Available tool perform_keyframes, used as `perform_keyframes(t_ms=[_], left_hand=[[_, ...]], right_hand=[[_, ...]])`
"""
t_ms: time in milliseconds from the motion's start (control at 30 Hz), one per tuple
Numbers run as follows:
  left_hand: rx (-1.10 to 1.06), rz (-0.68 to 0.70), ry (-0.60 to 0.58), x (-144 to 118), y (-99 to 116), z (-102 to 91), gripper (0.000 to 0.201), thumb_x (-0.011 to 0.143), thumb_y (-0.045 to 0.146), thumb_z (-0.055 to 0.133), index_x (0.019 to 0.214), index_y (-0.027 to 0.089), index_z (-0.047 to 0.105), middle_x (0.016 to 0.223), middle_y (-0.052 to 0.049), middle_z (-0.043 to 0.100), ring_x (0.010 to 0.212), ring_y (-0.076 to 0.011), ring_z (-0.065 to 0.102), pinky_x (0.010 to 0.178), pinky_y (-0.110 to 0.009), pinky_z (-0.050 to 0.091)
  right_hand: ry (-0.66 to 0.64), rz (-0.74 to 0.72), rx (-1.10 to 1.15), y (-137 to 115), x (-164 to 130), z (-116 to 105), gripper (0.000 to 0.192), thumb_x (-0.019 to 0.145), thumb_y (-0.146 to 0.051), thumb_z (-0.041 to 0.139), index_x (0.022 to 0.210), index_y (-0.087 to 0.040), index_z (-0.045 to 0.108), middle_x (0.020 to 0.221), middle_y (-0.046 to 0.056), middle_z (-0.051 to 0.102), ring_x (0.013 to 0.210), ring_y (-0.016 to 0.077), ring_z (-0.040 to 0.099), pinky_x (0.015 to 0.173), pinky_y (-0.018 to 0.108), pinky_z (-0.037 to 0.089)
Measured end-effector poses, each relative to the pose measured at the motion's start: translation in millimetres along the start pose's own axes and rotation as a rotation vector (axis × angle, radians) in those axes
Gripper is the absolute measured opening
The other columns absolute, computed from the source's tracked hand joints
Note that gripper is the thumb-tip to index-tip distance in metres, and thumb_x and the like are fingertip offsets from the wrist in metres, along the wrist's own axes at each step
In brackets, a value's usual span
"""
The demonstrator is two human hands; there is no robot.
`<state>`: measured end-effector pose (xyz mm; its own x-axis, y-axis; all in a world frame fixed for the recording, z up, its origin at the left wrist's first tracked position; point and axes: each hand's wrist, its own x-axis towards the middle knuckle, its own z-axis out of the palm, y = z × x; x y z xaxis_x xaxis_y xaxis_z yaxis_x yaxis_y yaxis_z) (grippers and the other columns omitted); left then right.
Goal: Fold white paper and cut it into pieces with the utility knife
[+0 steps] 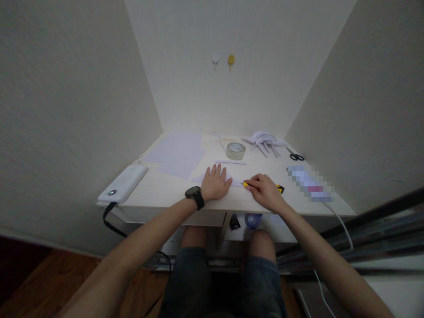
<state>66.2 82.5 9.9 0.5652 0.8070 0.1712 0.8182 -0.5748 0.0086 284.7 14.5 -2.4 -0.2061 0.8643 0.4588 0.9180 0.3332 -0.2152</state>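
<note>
Dim, soft indoor light, brightest on the back wall; edges distorted.

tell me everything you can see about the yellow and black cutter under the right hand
The yellow and black utility cutter lies flat near the front edge of the pale wooden desk, running left to right. Its body looks like yellow plastic with a black end toward the right. The right hand covers its middle, fingers closed on it. Its yellow tip meets the small pale paper piece, which the left hand presses flat. No blade is discernible.
</note>
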Motion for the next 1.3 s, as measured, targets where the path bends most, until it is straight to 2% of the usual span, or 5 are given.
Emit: perform_keyframes(t_ms=[333,967,1133,1300], left_hand=[[0.025,0.016,-0.014,0.1,-2.2,-2.1,0.067,0.103,0.047,0.02,0.153,0.006,0.035,0.161,-0.022,0.028,0.151,-0.0346,0.023,0.122,-0.051,0.017],[-0.042,0.03,-0.043,0.1,-4.3,-4.3,0.071,0.103,0.05,0.014,0.153,0.005,0.035,0.161,-0.022,0.029,0.151,-0.0361,0.023,0.122,-0.052,0.016],[-0.058,0.037,-0.051,-0.4,-4.8,-5.5,0.07,0.103,0.049,0.016,0.153,0.004,0.036,0.161,-0.022,0.029,0.151,-0.0364,0.022,0.122,-0.053,0.015],[-0.076,0.041,-0.036,-0.1,-5.8,-4.3,0.07,0.103,0.049,0.017,0.153,0.004,0.036,0.161,-0.022,0.029,0.151,-0.0364,0.022,0.122,-0.053,0.014]], right_hand=[[-0.028,-0.035,0.032,5.7,2.7,-2.1,0.025,0.094,-0.027,0.059,0.11,-0.023,0.078,0.097,0.01,0.068,0.091,0.0248,0.058,0.083,0.038,0.046],[-0.016,-0.104,0.095,14.5,3.8,2.5,0.026,0.093,-0.024,0.059,0.109,-0.02,0.078,0.095,0.012,0.068,0.092,0.0258,0.057,0.082,0.04,0.048],[-0.029,-0.119,0.13,21.2,0.8,-3.1,0.025,0.092,-0.022,0.059,0.108,-0.022,0.079,0.096,0.011,0.068,0.092,0.0254,0.058,0.083,0.04,0.049],[-0.044,-0.117,0.173,37.5,-14.2,-14.9,0.026,0.093,-0.026,0.057,0.109,-0.025,0.078,0.099,0.01,0.068,0.095,0.0256,0.06,0.085,0.042,0.05]])
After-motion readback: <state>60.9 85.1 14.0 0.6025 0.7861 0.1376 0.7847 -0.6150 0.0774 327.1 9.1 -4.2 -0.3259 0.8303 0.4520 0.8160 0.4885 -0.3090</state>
